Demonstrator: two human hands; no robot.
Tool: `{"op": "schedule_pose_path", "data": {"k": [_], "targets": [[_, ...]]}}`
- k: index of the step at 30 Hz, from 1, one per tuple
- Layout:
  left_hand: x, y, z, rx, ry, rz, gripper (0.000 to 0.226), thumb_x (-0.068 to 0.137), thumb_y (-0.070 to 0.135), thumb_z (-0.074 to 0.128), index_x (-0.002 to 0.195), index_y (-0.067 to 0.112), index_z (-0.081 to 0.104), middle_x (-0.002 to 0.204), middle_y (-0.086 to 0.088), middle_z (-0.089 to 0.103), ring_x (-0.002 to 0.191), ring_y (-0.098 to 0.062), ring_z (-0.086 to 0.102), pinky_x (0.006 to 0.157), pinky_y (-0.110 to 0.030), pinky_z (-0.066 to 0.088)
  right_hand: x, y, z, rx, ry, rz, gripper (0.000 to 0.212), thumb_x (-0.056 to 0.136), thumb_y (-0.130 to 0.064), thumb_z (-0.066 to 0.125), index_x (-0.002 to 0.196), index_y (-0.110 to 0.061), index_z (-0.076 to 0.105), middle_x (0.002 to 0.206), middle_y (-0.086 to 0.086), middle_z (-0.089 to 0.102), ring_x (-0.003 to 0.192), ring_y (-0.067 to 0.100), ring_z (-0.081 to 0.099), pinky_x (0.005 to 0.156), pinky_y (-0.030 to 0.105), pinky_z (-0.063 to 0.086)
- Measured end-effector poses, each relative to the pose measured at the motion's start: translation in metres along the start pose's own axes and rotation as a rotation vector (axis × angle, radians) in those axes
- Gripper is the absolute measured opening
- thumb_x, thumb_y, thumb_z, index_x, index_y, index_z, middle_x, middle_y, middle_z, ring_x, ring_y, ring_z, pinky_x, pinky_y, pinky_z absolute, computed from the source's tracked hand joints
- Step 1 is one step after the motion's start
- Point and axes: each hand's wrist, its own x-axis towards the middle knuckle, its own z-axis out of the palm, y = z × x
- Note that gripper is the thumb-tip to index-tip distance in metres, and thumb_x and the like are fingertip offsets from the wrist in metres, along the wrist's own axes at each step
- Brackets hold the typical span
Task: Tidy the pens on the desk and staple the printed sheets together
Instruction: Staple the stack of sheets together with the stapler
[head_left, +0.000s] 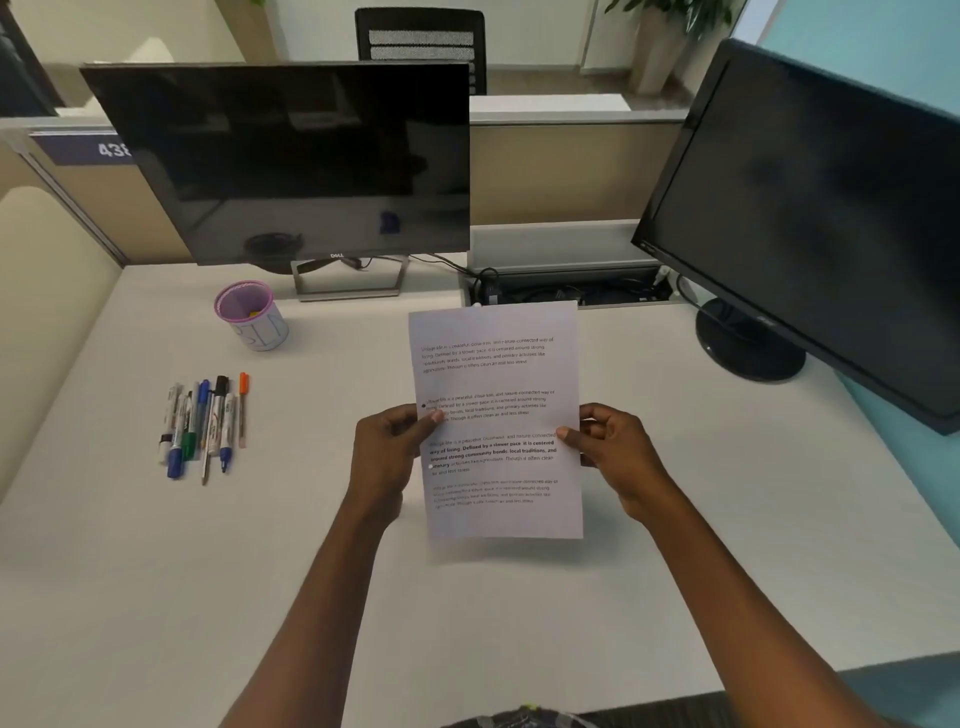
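Both hands, left hand (387, 441) and right hand (613, 447), pinch the printed sheets (498, 415) upright above the tabletop (675, 519), long axis pointing away; pens (202, 423) lie grouped far left by a cup (252, 314).

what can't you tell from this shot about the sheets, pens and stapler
- Printed sheets: head view shows only the top page, so sheet count and any staple are hidden.
- Stapler: none in view.
- Pen cup: its wall hides most of the inside.
- Pens: labels too small to read.
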Motion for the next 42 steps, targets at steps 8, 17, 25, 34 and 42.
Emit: {"op": "schedule_pose_path", "data": {"k": [8,17,25,34,42], "targets": [[-0.008,0.006,0.020,0.021,0.013,0.123,0.013,0.096,0.014,0.074,0.099,0.021,0.084,0.100,0.001,0.083,0.092,-0.017,0.079,0.082,-0.031,0.062,-0.002,0.000,0.006,-0.042,0.105,-0.139,0.019,0.090,-0.012,0.076,0.106,-0.022,0.073,0.098,-0.005,0.079,0.086,0.007,0.075,0.073,0.019,0.058],[-0.014,0.002,0.015,0.062,0.019,0.155,0.012,0.094,0.009,0.075,0.098,0.017,0.084,0.097,0.005,0.083,0.083,-0.008,0.078,0.070,-0.016,0.055,-0.002,0.008,0.012,-0.014,0.119,-0.214,0.024,0.092,-0.010,0.074,0.114,-0.019,0.074,0.103,-0.009,0.079,0.091,0.004,0.074,0.073,0.015,0.056],[-0.015,-0.006,0.010,0.085,0.019,0.157,0.018,0.095,0.008,0.073,0.103,0.022,0.082,0.099,0.009,0.083,0.063,0.003,0.069,0.058,-0.011,0.049,0.003,0.023,0.014,-0.046,0.085,-0.185,0.023,0.091,-0.015,0.076,0.111,-0.024,0.073,0.104,-0.011,0.078,0.093,0.004,0.074,0.078,0.018,0.057],[-0.008,-0.025,0.008,0.173,0.038,0.106,0.018,0.095,0.010,0.074,0.106,0.022,0.083,0.101,0.007,0.083,0.058,0.004,0.065,0.048,-0.010,0.043,0.015,0.040,0.015,-0.090,0.069,-0.135,0.021,0.091,-0.018,0.076,0.111,-0.023,0.073,0.106,-0.008,0.078,0.097,0.006,0.073,0.088,0.026,0.059],[0.002,-0.037,0.016,0.107,0.004,0.060,0.016,0.093,0.006,0.076,0.104,0.016,0.082,0.103,0.002,0.083,0.097,-0.018,0.078,0.080,-0.023,0.060,0.023,0.044,0.000,-0.178,0.129,-0.150,0.024,0.091,-0.021,0.077,0.113,-0.013,0.074,0.102,-0.004,0.077,0.091,0.012,0.074,0.077,0.026,0.061]]}}
